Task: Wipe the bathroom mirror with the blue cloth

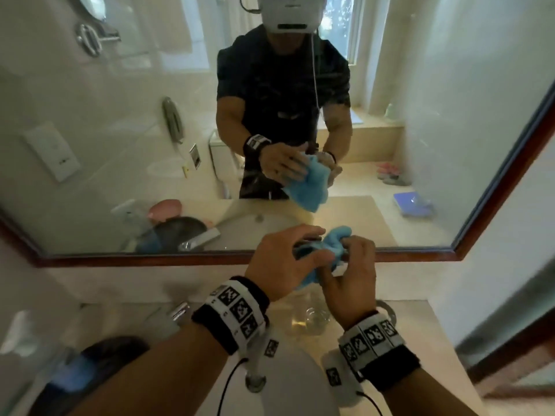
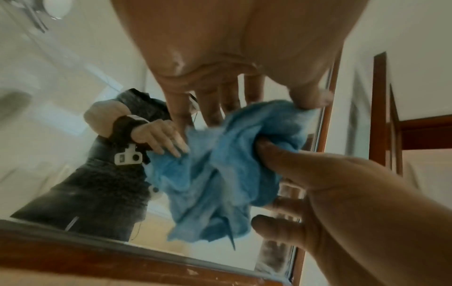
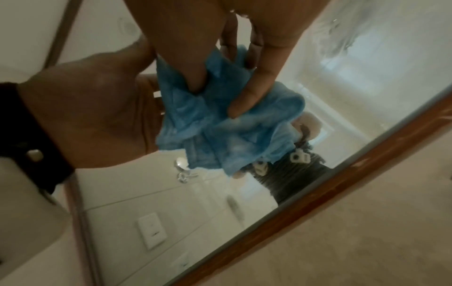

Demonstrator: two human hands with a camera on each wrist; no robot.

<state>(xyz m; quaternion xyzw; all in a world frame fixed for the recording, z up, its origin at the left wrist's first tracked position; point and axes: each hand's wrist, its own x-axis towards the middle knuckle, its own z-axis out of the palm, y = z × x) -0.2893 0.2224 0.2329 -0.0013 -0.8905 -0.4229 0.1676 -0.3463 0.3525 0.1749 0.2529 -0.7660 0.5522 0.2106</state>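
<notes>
Above a pale stone worktop point(image 1: 420, 340) and white sink point(image 1: 300, 385), before the wood-framed mirror point(image 1: 120, 115), both hands' point(image 1: 285, 259) point(image 1: 351, 274) fingers curl round a bunched blue cloth point(image 1: 336, 235).

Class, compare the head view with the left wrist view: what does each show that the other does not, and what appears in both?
Only the head view shows the clear glass cup on the beige counter and both marker-patterned wristbands.

Only the left wrist view shows the left hand from its palm side, thumb pinching the crumpled blue cloth.

Both show the cloth, the right hand gripping it, and the wood-framed mirror.
</notes>
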